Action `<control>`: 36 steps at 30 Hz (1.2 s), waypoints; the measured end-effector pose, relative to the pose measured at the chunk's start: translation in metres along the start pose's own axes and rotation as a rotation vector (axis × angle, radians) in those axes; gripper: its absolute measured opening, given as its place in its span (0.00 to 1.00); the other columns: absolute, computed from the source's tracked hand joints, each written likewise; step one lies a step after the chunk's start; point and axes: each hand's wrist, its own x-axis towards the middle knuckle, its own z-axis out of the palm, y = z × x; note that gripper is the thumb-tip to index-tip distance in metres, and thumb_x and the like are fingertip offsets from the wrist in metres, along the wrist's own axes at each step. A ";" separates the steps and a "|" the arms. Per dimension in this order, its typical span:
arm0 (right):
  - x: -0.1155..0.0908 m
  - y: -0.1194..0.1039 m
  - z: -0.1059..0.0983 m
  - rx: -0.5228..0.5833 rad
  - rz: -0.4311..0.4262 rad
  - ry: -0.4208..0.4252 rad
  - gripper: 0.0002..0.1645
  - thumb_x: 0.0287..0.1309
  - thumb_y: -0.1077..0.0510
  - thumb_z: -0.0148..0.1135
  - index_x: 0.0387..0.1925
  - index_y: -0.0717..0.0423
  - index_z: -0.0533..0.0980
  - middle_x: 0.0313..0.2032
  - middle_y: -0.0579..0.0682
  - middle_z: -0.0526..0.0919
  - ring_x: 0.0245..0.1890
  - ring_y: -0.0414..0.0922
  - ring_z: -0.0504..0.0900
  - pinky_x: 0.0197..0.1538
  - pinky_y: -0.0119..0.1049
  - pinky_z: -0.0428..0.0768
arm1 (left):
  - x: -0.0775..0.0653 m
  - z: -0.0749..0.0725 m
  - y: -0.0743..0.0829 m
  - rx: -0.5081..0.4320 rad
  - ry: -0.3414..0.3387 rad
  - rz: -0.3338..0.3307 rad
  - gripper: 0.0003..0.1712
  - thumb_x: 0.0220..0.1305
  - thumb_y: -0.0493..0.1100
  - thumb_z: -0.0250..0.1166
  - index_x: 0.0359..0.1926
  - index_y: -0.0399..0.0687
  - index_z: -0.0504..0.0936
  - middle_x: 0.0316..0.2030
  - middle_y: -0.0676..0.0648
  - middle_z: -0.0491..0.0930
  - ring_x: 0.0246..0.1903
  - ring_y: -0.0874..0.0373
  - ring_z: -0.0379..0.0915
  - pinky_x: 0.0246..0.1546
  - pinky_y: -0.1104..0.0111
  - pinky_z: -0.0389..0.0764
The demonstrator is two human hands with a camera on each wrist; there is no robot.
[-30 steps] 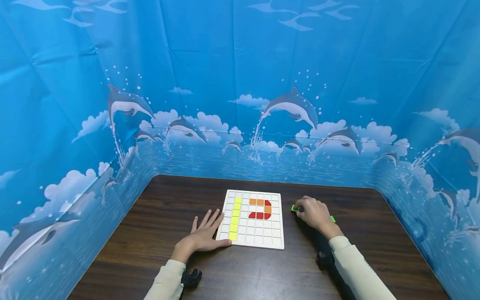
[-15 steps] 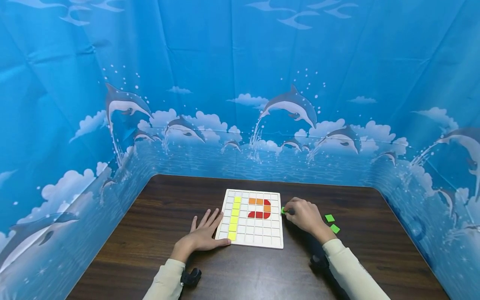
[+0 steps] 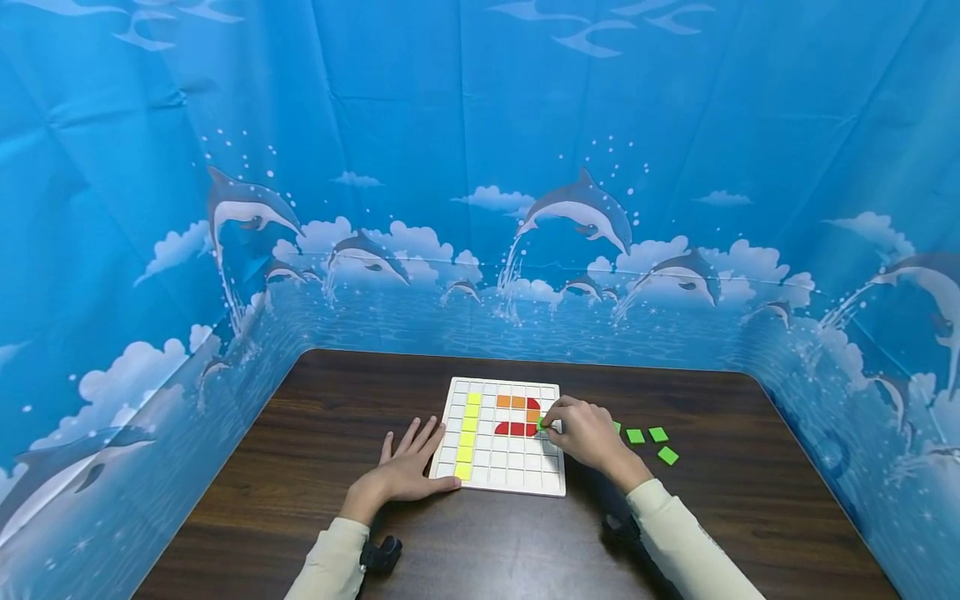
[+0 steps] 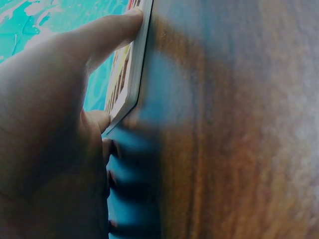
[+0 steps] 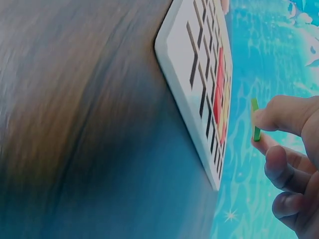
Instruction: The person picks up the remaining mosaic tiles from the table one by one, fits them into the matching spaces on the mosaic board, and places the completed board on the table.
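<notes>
My right hand (image 3: 588, 432) pinches a small green square tile (image 5: 255, 120) between thumb and index finger, over the right part of a white grid board (image 3: 517, 481). In the right wrist view the tile is apart from the board. My left hand (image 3: 403, 472) lies with fingers spread at the board's left edge, its thumb (image 4: 112, 31) on the near left corner. A column of yellow tiles (image 3: 466, 439) fills cells on the board's left. Orange tiles (image 3: 510, 402) and red tiles (image 3: 516, 429) form a curved shape right of the middle, partly beside my right fingertips.
Several green tiles lie on the dark wooden table (image 3: 720, 517) right of my right hand, including one green tile (image 3: 635, 436) and another green tile (image 3: 667, 455). A blue dolphin-print curtain (image 3: 480, 208) surrounds the table's back and sides.
My right hand has moved left from the table to over the board, carrying the green tile. More green tiles show behind it. My left hand has stayed at the board's edge.
</notes>
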 end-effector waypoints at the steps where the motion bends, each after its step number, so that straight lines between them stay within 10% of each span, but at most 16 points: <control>1: 0.000 -0.002 0.001 0.001 -0.003 0.002 0.04 0.57 0.57 0.79 0.36 0.46 0.92 0.45 0.46 0.90 0.31 0.39 0.83 0.23 0.30 0.64 | -0.002 -0.003 0.003 -0.002 -0.005 -0.005 0.65 0.63 0.80 0.63 0.88 0.55 0.48 0.87 0.45 0.42 0.87 0.39 0.30 0.78 0.28 0.28; 14: 0.005 -0.026 0.007 0.058 -0.095 -0.003 0.05 0.58 0.57 0.78 0.37 0.45 0.93 0.42 0.44 0.91 0.31 0.40 0.86 0.20 0.28 0.60 | 0.001 0.003 -0.002 -0.024 0.009 0.002 0.67 0.60 0.83 0.62 0.88 0.58 0.47 0.88 0.46 0.41 0.87 0.40 0.29 0.77 0.28 0.26; 36: 0.017 -0.048 0.021 0.066 -0.196 -0.051 0.04 0.61 0.55 0.79 0.38 0.45 0.93 0.44 0.44 0.91 0.43 0.42 0.89 0.33 0.33 0.83 | 0.006 0.012 -0.011 -0.010 0.031 -0.005 0.67 0.60 0.86 0.59 0.88 0.60 0.46 0.88 0.48 0.40 0.87 0.41 0.28 0.78 0.29 0.26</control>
